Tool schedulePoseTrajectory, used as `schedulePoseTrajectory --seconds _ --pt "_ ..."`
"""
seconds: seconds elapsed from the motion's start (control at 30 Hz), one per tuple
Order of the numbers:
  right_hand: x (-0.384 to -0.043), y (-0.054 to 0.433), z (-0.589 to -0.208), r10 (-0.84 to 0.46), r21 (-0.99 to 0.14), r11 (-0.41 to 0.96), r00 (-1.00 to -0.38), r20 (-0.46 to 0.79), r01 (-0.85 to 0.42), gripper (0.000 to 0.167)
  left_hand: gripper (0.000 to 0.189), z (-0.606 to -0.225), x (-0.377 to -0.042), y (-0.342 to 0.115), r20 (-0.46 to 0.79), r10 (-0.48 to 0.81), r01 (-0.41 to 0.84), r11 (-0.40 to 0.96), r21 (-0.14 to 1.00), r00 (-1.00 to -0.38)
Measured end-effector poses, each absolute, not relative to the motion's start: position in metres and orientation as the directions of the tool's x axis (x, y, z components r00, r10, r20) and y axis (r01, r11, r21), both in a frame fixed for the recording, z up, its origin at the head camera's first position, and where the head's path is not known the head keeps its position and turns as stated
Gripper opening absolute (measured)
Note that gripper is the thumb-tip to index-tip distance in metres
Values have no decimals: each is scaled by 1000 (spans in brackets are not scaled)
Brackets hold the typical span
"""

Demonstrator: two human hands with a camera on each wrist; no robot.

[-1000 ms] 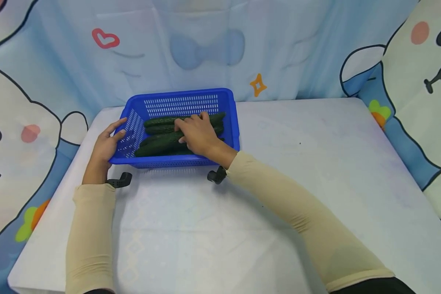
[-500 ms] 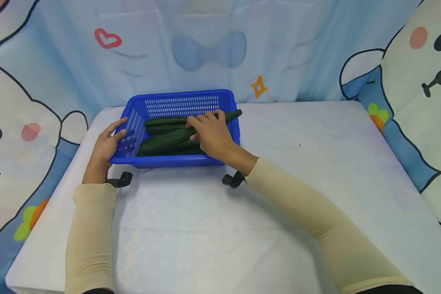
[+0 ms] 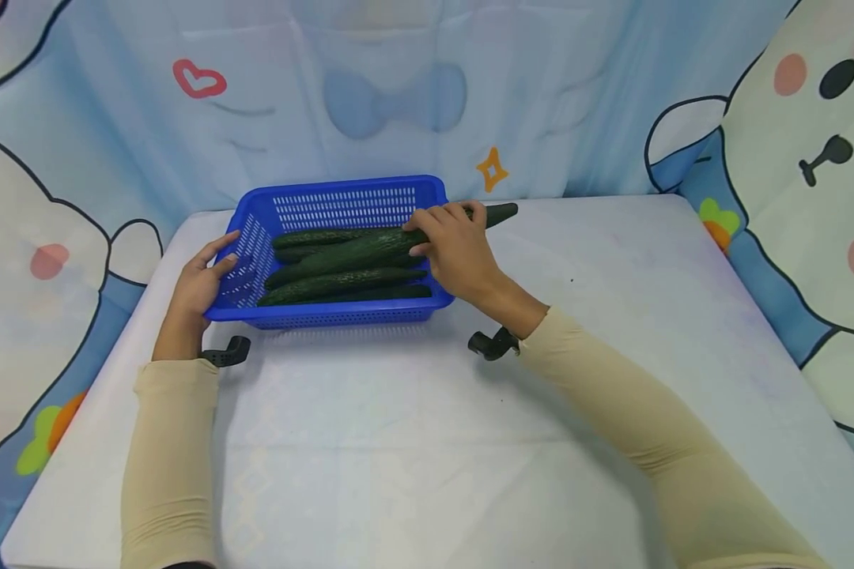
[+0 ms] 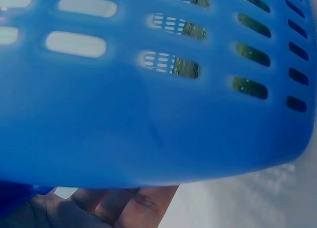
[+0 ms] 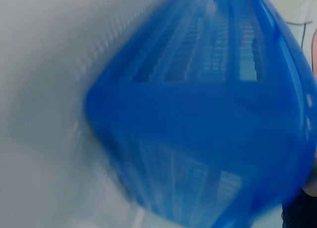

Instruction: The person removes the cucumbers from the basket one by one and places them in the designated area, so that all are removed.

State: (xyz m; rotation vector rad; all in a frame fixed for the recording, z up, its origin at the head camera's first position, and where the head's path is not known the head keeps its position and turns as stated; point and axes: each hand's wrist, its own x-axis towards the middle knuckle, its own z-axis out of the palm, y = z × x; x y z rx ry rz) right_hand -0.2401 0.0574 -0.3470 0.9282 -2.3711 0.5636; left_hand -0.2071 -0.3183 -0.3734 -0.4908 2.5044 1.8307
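My left hand [image 3: 195, 288] held the left end of the blue rectangular plastic mesh basket [image 3: 338, 318], thumb and forefinger at its rim. My right hand [image 3: 462, 249] was curled round the long dark green cucumber [image 3: 352, 254] from above, near the basket's right end. Its tip stuck out past the right rim, while its other end lay slanting inside, over the other dark green cucumbers [image 3: 341, 284]. The basket was near the far edge of the white cloth-covered table [image 3: 363, 458]. Cream sleeves [image 3: 172, 458] covered my forearms.
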Motion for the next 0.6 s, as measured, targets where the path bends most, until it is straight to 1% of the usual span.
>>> schedulePoseTrajectory --seconds 0.17,0.43,0.6 --pt "-247 83 -345 -456 -240 674 -649 609 -698 18 46 -374 -207 -317 -174 -246 -242 284 928 -954" --pt "-263 123 -347 -397 -247 716 -671 626 -653 23 45 -374 -207 -316 -174 -248 -245 292 924 -953" --pt "-273 143 -348 -365 -258 725 -674 642 -638 22 45 -373 -206 -317 -179 -254 -252 295 922 -951"
